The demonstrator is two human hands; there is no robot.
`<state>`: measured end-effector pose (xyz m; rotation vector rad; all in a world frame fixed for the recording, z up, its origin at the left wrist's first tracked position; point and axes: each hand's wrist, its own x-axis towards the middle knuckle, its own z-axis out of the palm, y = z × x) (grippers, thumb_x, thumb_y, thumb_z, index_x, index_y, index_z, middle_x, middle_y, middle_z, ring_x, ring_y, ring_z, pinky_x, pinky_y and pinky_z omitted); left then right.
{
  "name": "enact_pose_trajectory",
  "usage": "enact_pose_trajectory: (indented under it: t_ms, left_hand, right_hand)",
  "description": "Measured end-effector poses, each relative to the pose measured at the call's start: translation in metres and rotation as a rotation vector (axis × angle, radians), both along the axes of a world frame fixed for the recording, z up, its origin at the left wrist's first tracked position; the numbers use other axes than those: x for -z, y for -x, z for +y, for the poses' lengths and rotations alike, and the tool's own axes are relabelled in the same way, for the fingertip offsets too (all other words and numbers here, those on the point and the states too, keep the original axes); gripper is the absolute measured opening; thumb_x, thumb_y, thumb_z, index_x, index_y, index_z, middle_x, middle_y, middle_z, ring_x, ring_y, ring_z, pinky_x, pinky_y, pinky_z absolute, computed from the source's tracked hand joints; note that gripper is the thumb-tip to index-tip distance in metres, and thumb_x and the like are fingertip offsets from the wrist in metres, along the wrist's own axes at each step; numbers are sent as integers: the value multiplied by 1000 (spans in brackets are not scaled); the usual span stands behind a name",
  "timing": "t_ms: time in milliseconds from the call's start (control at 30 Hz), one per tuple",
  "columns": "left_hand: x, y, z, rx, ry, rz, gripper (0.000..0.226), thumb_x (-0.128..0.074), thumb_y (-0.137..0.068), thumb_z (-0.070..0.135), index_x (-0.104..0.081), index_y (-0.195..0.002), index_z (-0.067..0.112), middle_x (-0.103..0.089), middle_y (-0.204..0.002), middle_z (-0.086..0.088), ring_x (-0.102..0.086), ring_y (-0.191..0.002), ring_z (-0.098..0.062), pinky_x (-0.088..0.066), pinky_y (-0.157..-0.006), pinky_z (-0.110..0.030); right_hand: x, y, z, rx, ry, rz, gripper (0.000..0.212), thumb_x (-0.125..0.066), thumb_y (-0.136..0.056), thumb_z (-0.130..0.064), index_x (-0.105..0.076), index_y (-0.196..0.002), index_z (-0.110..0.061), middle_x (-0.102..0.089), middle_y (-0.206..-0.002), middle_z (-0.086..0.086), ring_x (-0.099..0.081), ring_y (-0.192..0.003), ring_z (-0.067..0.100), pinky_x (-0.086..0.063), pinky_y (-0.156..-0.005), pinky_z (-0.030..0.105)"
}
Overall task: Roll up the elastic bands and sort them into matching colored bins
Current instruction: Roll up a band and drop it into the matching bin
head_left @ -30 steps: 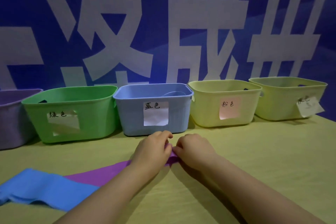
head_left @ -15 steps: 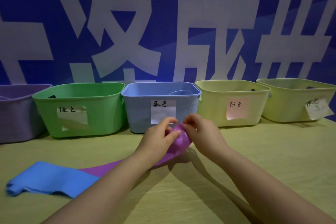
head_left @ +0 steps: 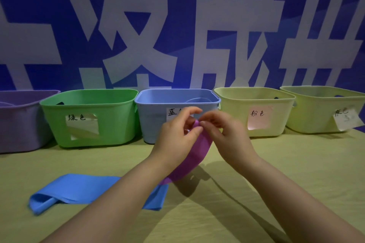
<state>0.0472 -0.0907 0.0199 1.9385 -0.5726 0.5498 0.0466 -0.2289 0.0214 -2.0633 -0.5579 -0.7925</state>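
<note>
Far left: purple bin (head_left: 19,124), cut by the frame edge, at the back of the bench (head_left: 296,167). By colour it is the home for the band now being worked. It stands well apart from the hands, so a reach leftward lies ahead.

Green bin (head_left: 118,120) comes next, with a paper label on its front wall. Nothing can be seen inside from this angle.

In front of it the blue band (head_left: 85,189) lies flat and doubled on the bench, unrolled. Its right end passes under the left forearm. Judged: parked there to wait its turn.

Blue bin (head_left: 173,92) sits centre-back, its label partly masked by the hands. A pale curved shape shows inside near its right wall, possibly a rolled band, but it is too dim to say.

Left hand (head_left: 175,138): thumb and forefinger are curled, pinching the top end of the purple band (head_left: 195,156). That end is lifted off the bench. The rest hangs in a curve down and left, and its lower end is hidden behind the left forearm.

Right hand (head_left: 229,136): fingertips meet the left's on the same end and pinch it too. Both hands are raised so the free length hangs clear for winding in. Judged: the very start of the roll. The fingers hide whether a first turn exists.

Right of the hands stand the pale yellow bin (head_left: 280,116) and the far-right yellow bin (head_left: 316,118), each labelled. Neither is wanted for this band.
</note>
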Motion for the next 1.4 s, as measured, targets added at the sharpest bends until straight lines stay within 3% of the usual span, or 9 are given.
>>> enact_pose_trajectory:
  t_ms: [200,333,467,567,700,967,1100,1200,1400]
  left_hand:
    - [0,1,6,-43,129,-25,37,-60,-87,13,-57,-85,50,-68,-84,8,-64,-86,-11,-54,-79,-40]
    - [-7,9,15,-27,129,-23,30,-60,-84,5,-66,-78,34,-68,-79,12,-64,-83,-9,-54,-81,-40]
    - [-8,25,24,-47,142,-39,27,-64,-82,6,-64,-78,33,-68,-79,12,-64,-82,-5,-53,-80,-29]
    - [-6,33,32,-96,204,-35,33,-66,-81,5,-62,-78,38,-68,-79,14,-64,-80,-1,-51,-76,-20]
    - [-6,40,40,-158,192,-11,28,-66,-81,8,-63,-75,35,-68,-74,13,-62,-72,1,-50,-70,-17]
    - [13,41,52,-341,-113,-146,7,-58,-88,18,-62,-82,18,-52,-78,8,-49,-71,-5,-35,-61,-13]
    - [23,39,55,-292,-213,-154,6,-54,-91,17,-58,-89,13,-52,-87,5,-50,-80,-14,-39,-70,-27]
    - [27,38,58,-251,-250,-187,17,-61,-86,14,-60,-103,14,-55,-96,9,-51,-88,-8,-37,-76,-17]
    - [29,35,59,-206,-267,-244,10,-61,-78,20,-61,-88,19,-59,-82,7,-49,-77,-5,-38,-69,-15]
  right_hand:
    - [-3,7,10,-171,-267,169,22,-66,-82,-15,-58,-86,-36,-64,-84,-11,-62,-80,2,-52,-71,18]
    - [-6,13,15,-158,-280,157,28,-66,-82,-5,-61,-81,-33,-64,-78,-11,-61,-75,0,-50,-66,16]
    - [-8,23,24,-116,-277,131,27,-68,-80,-9,-63,-78,-35,-67,-78,-12,-63,-76,2,-50,-69,16]
    - [-8,30,33,-64,-238,117,23,-71,-79,-14,-64,-78,-36,-67,-76,-14,-64,-75,2,-52,-71,18]
    - [-9,36,45,20,-145,125,12,-69,-81,-20,-71,-93,-22,-67,-80,-13,-63,-80,4,-53,-79,26]
    - [-7,40,52,121,270,61,21,-53,-91,-30,-69,-95,-17,-60,-92,1,-50,-94,17,-40,-81,32]
    - [-1,36,51,63,313,137,22,-49,-93,-27,-68,-95,-15,-52,-92,-1,-47,-97,21,-38,-86,38]
    - [1,36,49,67,374,177,23,-47,-94,-27,-66,-96,-15,-47,-91,-5,-45,-98,19,-37,-86,36]
    - [1,38,47,42,380,260,24,-44,-95,-28,-65,-96,-15,-51,-88,-3,-48,-94,19,-38,-82,35]
